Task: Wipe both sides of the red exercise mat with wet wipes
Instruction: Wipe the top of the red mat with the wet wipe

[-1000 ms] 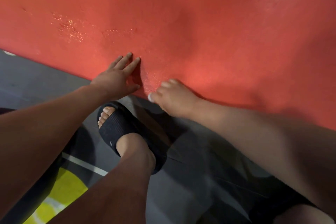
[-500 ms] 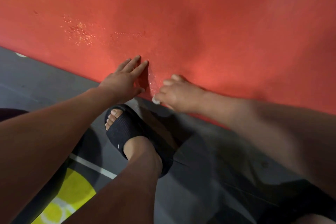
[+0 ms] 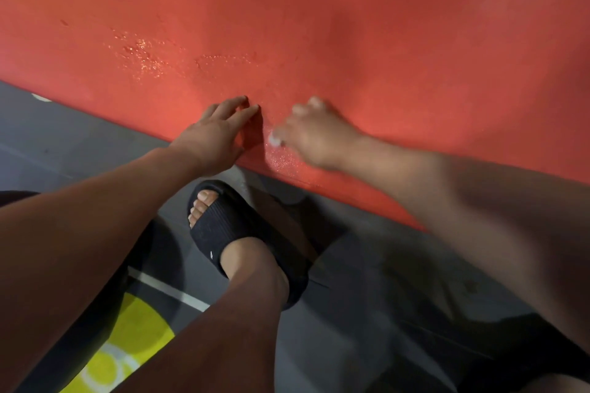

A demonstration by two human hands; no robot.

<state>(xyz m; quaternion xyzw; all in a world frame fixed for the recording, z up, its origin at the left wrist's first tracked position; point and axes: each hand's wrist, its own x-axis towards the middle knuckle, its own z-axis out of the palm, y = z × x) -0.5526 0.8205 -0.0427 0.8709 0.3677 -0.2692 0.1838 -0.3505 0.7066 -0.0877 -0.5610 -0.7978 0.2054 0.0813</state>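
The red exercise mat point(image 3: 351, 25) fills the upper half of the view, its near edge running down to the right. Wet, shiny patches lie on it at the left and by the edge. My left hand point(image 3: 217, 134) rests flat on the mat near its edge, fingers straight. Just to its right, my right hand point(image 3: 313, 137) is blurred and presses a small white wet wipe point(image 3: 275, 139) against the mat, fingers curled over it. Most of the wipe is hidden under the hand.
My foot in a black slide sandal point(image 3: 242, 233) stands on the grey floor point(image 3: 64, 143) just below the mat edge. A white line and a yellow marking point(image 3: 134, 338) are painted on the floor at the lower left. My knees frame the bottom corners.
My right hand with the wipe has slid up from the mat's edge onto the mat, leaving a wet streak by the edge. My left hand stays flat in place.
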